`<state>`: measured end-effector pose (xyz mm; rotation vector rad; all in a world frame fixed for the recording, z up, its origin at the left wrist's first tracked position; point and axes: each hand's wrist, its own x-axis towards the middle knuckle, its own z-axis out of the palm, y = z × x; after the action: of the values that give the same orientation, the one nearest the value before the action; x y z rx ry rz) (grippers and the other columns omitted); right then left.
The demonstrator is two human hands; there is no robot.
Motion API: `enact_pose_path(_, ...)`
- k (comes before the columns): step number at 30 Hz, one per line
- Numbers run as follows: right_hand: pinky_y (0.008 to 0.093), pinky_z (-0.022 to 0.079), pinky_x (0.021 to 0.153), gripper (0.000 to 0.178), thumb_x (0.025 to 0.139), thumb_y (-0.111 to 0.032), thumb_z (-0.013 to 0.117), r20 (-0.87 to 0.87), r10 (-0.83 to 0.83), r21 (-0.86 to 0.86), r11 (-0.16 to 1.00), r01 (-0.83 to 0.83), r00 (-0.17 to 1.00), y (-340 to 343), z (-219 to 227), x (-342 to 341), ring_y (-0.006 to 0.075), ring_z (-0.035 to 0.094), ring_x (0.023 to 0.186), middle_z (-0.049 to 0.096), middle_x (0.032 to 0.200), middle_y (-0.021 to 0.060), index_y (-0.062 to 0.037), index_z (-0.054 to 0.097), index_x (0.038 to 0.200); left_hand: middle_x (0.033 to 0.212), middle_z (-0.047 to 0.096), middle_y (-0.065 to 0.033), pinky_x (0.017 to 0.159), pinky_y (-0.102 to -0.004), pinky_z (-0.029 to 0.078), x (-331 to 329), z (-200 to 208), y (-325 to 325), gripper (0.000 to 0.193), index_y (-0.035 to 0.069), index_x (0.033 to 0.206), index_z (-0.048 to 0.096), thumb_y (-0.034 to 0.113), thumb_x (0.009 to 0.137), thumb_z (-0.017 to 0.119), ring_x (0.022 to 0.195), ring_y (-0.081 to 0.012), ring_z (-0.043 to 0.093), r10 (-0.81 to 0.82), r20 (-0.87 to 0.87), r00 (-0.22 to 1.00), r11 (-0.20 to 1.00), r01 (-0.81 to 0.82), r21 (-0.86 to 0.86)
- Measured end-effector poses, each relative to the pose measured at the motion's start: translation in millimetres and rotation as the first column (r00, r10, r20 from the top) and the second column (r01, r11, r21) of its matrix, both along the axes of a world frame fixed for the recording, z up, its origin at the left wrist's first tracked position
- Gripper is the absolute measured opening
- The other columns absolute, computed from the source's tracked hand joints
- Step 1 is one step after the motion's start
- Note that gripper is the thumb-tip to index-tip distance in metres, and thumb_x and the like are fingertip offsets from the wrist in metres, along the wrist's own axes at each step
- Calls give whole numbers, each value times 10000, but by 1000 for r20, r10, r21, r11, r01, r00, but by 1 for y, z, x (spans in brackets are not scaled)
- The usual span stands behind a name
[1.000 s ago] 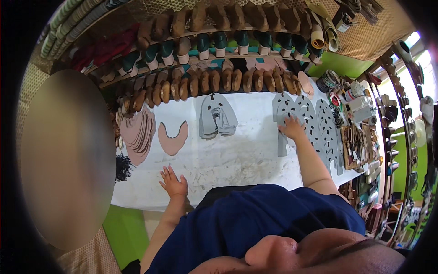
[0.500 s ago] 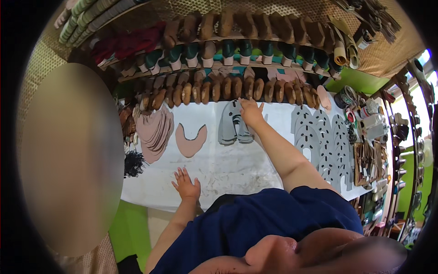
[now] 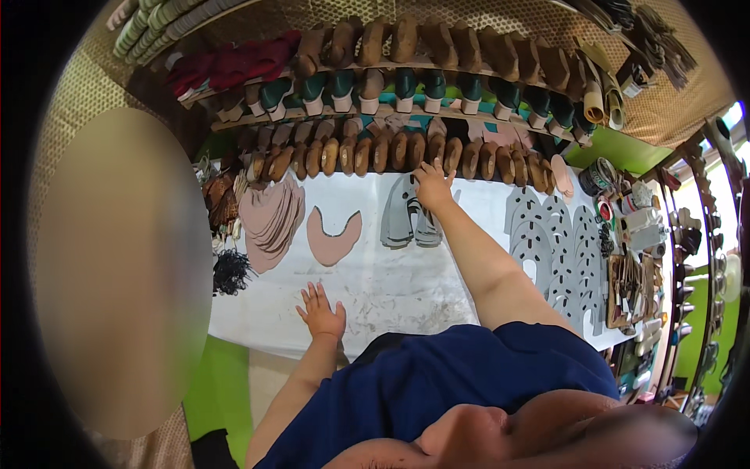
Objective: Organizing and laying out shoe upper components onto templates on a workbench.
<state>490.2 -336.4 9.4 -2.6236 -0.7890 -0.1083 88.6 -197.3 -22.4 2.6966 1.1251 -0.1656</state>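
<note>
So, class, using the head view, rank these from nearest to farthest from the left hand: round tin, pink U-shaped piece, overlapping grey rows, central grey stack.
From the left hand:
1. Pink U-shaped piece, straight ahead
2. Central grey stack, ahead and right
3. Overlapping grey rows, farther right
4. Round tin, far back right

White daylight glares through the bright window (image 3: 709,178) at right; the smooth white tabletop (image 3: 375,297) carries soft shadows; 1 large brownish oval blur (image 3: 125,273) veils the left; edges bow.
</note>
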Motion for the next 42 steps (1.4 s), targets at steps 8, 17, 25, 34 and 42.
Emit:
enact_pose_path(8, 672, 157, 1143, 152, 856, -174, 679, -65, 118, 151, 983, -108, 991, -42, 39, -36, 226, 586, 1212, 707, 1093, 55, -166, 723, 1001, 1651, 171, -111, 1172, -633, 82, -2, -4, -4, 798, 115, 1555, 273, 410, 875, 568, 1522, -342, 117, -9, 21, 1000, 1000, 9, 29)
enact_pose_path(17, 664, 196, 1139, 129, 850, -182, 707, -151, 189, 134, 976, -169, 970, -220, 120, -124, 236, 608, 1187, 725, 1054, 43, -170, 753, 971, 1651, 174, -110, 1173, -628, 99, -1, -1, -3, 774, 129, 1562, 251, 405, 904, 550, 1524, -335, 118, -13, 30, 999, 999, 11, 50)
enact_pose_path(25, 333, 530, 742, 198, 790, -143, 708, -569, 42, -44, 996, -82, 821, -341, 174, -159, 221, 695, 788, 742, 871, 77, -95, 762, 974, 1641, 201, -120, 1167, -639, 114, -6, -3, -4, 759, 113, 1547, 288, 403, 898, 556, 1521, -341, 137, -9, 66, 998, 998, 5, 63)
enact_pose_path(34, 519, 414, 974, 201, 819, -269, 705, -359, -266, -302, 940, 158, 895, -366, 29, -80, 261, 683, 954, 743, 951, 52, -185, 756, 994, 1634, 218, -132, 1166, -643, 107, -2, -6, -7, 766, 103, 1538, 306, 391, 882, 579, 1518, -350, 145, -4, 66, 998, 998, -1, 70)
enact_pose_path(42, 440, 459, 928, 212, 804, -267, 725, -321, -201, -220, 966, 134, 926, -360, -4, -49, 268, 687, 894, 736, 924, 74, -143, 755, 973, 1642, 201, -118, 1163, -640, 131, 0, -7, -5, 740, 128, 1547, 288, 375, 902, 554, 1519, -341, 143, -11, 11, 1000, 995, 9, 98)
